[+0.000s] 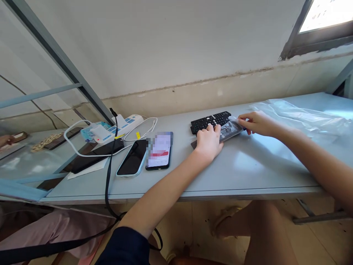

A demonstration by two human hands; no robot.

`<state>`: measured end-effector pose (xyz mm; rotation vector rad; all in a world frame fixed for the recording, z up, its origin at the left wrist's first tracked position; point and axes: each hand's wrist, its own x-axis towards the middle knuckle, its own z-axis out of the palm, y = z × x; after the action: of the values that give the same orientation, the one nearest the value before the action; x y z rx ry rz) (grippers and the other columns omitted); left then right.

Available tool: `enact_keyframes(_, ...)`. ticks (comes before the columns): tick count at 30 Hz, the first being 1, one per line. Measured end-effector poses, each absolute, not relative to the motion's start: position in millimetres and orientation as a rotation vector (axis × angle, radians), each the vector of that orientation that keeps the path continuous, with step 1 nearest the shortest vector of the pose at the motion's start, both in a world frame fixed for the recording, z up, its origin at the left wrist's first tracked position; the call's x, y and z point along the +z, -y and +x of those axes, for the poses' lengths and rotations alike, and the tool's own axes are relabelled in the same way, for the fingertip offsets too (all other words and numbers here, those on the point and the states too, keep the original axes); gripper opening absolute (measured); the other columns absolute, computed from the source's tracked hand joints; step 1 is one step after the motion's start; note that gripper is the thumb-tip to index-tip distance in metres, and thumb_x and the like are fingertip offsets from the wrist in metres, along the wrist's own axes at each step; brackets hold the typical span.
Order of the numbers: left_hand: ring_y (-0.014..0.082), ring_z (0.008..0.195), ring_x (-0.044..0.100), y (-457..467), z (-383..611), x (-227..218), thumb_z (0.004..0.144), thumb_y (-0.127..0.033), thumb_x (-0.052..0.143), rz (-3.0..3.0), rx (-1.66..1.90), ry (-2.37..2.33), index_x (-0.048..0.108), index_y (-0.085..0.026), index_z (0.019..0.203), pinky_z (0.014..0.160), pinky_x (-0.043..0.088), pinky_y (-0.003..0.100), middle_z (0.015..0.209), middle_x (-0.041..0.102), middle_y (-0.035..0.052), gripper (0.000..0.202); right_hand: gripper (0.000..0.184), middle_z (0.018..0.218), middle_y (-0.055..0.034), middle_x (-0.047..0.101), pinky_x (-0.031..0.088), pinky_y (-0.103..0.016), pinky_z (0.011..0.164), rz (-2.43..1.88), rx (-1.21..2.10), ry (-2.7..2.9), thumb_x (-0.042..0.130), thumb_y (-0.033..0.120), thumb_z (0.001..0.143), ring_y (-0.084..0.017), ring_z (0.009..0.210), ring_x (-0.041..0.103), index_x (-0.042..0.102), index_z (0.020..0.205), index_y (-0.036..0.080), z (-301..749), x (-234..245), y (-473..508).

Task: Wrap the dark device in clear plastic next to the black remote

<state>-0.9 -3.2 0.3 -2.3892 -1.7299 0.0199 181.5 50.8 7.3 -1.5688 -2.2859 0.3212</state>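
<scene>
My left hand (208, 141) rests curled on the near end of a remote in a clear plastic bag (230, 130), pressing it to the grey table (248, 169). My right hand (257, 123) pinches the far end of that bag. Just behind them lies a black remote control (211, 120) with rows of white-marked buttons, bare on the table. Whether the left fingers also touch the black remote I cannot tell.
Left of my hands lie a phone with a lit screen (160, 151) and a dark phone in a pale blue case (134, 159). A white power strip (120, 127) with cables sits near the wall. Clear plastic sheeting (303, 114) covers the table's right. Another person's hand (5, 140) shows at far left.
</scene>
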Motion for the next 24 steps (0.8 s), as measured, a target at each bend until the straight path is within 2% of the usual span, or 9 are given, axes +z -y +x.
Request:
enact_keyframes(5,0.0210,0.101,0.059,1.9,-1.4,-0.5,0.087,-0.040,0.047,-2.391,0.005,1.729,0.036,-0.016,0.131,0.081,0.043,0.027,0.123,0.053,0.0134,0.052,0.047,0.049,-0.0008,0.052,0.033,-0.024,0.051,-1.612,0.346,2.291,0.035,0.059,0.081,-0.011,0.047,0.045,0.047,0.061,0.019,179.7,11.1,-49.1)
enact_keyframes(13,0.0212,0.101,0.059,0.8,-2.2,-1.0,0.088,-0.041,0.045,-2.404,0.011,1.714,0.034,-0.014,0.132,0.083,0.043,0.028,0.125,0.052,0.0142,0.053,0.041,0.048,-0.0007,0.052,0.035,-0.024,0.052,-1.631,0.349,2.263,0.035,0.053,0.080,-0.011,0.045,0.044,0.044,0.059,0.019,177.0,12.1,-46.5)
enact_keyframes(24,0.0219,0.103,0.059,0.3,-2.1,-0.7,0.088,-0.043,0.045,-2.400,0.021,1.720,0.036,-0.016,0.132,0.083,0.043,0.028,0.124,0.051,0.0138,0.052,0.050,0.046,-0.0005,0.051,0.034,-0.023,0.048,-1.571,0.376,2.272,0.036,0.063,0.079,-0.010,0.042,0.043,0.045,0.058,0.019,179.9,9.3,-49.1)
